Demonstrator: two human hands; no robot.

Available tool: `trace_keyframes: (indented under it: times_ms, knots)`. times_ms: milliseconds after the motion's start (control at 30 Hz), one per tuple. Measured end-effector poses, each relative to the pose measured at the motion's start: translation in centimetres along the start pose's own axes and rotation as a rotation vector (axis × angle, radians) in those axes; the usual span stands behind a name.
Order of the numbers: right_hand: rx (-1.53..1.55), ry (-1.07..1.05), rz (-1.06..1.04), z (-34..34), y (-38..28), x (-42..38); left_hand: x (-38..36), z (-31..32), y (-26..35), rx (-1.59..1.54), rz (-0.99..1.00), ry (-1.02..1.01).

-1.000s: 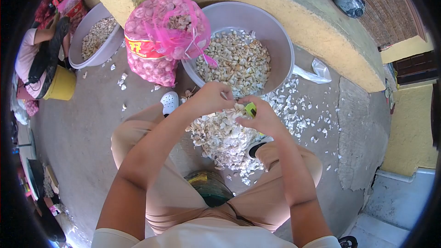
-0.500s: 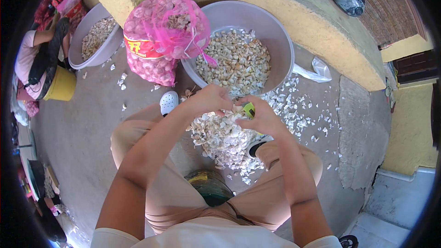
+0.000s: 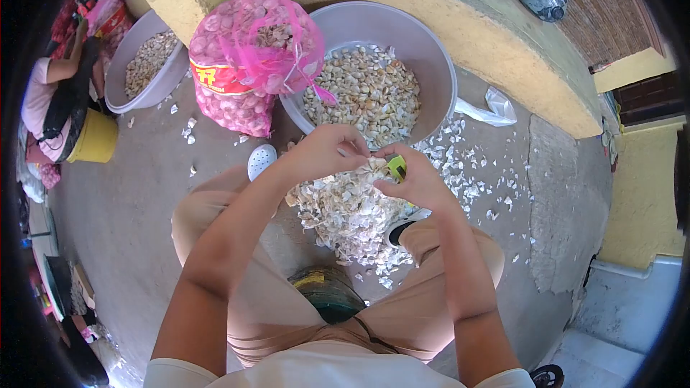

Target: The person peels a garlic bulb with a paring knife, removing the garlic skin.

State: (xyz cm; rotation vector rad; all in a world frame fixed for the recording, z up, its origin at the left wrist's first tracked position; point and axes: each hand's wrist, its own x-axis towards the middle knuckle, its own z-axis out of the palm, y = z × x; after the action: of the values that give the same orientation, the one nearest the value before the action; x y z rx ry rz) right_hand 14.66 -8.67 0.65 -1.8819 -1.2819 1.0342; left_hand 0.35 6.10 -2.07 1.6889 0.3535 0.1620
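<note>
Over a heap of pale garlic skins [image 3: 352, 215], my two hands meet fingertip to fingertip. My left hand [image 3: 334, 152] has its fingers curled together, and whatever lies between them is too small to make out. A small yellow-green tool [image 3: 396, 167] sits in the closed fingers of my right hand [image 3: 413, 178]. Just beyond my hands stands a large grey-purple tub [image 3: 444, 93] holding many garlic cloves [image 3: 366, 93]. To its left, a pink mesh sack [image 3: 248, 57] full of garlic bulbs leans against the tub.
A second tub [image 3: 118, 75] of cloves stands at the upper left, near a person [image 3: 54, 93] seated on a yellow bucket [image 3: 95, 136]. A curved low wall [image 3: 489, 43] runs behind the large tub. White plastic [image 3: 497, 109] and scattered skins lie on the floor at right.
My left hand has shifted slightly and its fingers have moved against my right hand's fingertips. The yellow-green tool has turned a little. The whole view has moved slightly.
</note>
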Motion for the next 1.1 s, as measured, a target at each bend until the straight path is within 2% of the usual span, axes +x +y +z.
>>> trace_keyframes:
  times_ms: [100, 200, 300, 400, 500, 567, 600, 667, 700, 733, 767, 833, 933, 1033, 1100]
  knots:
    - [-0.029, 0.026, -0.041, 0.2, 0.5, 0.0, -0.1, 0.4, 0.9, 0.099, 0.026, 0.039]
    - [-0.067, 0.017, -0.057, 0.3, 0.5, 0.0, 0.0, 0.4, 0.2, 0.144, 0.154, 0.016]
    - [-0.096, -0.008, -0.082, 0.3, 0.5, 0.1, 0.1, 0.2, 0.0, 0.179, 0.092, -0.034]
    - [-0.061, -0.022, -0.063, 0.2, 0.2, 0.1, 0.1, 0.8, 0.2, 0.28, 0.054, 0.052]
    - [0.008, 0.012, -0.114, 0.3, -0.1, -0.1, 0.4, 0.7, -0.8, 0.297, -0.016, 0.243]
    - [0.046, 0.078, -0.216, 0.4, -0.1, -0.1, 0.6, -0.1, -2.6, 0.464, -0.057, 0.136]
    - [0.082, 0.089, -0.203, 0.4, 0.2, 0.0, 0.5, -0.6, -2.8, 0.548, -0.077, 0.082]
    - [0.153, 0.115, -0.173, 0.2, 0.9, 0.0, -0.1, -0.9, -3.1, 0.414, -0.185, -0.254]
    - [0.225, 0.094, -0.064, -0.1, 0.8, 0.0, -0.4, -0.7, -3.1, 0.342, -0.238, -0.423]
    - [0.296, 0.073, 0.045, -0.4, 0.7, 0.1, -0.7, -0.3, -2.8, 0.354, -0.171, -0.443]
    - [0.368, 0.051, 0.156, -0.5, 0.6, 0.1, -0.6, -0.3, -2.7, 0.358, -0.082, -0.346]
    - [0.578, 0.085, 0.224, -0.4, 0.9, 0.3, -0.6, -0.1, -2.5, 0.36, 0.091, -0.151]
    - [0.746, 0.112, 0.283, -0.3, 0.7, 0.3, 0.3, -0.3, -0.8, 0.267, 0.037, 0.121]
    - [0.81, 0.075, 0.298, -0.3, 0.8, 0.5, 0.0, 0.3, 1.2, 0.154, 0.253, 0.233]
    - [0.824, 0.069, 0.298, -0.2, 0.9, 0.5, -0.1, 0.8, 1.9, 0.237, 0.337, 0.239]
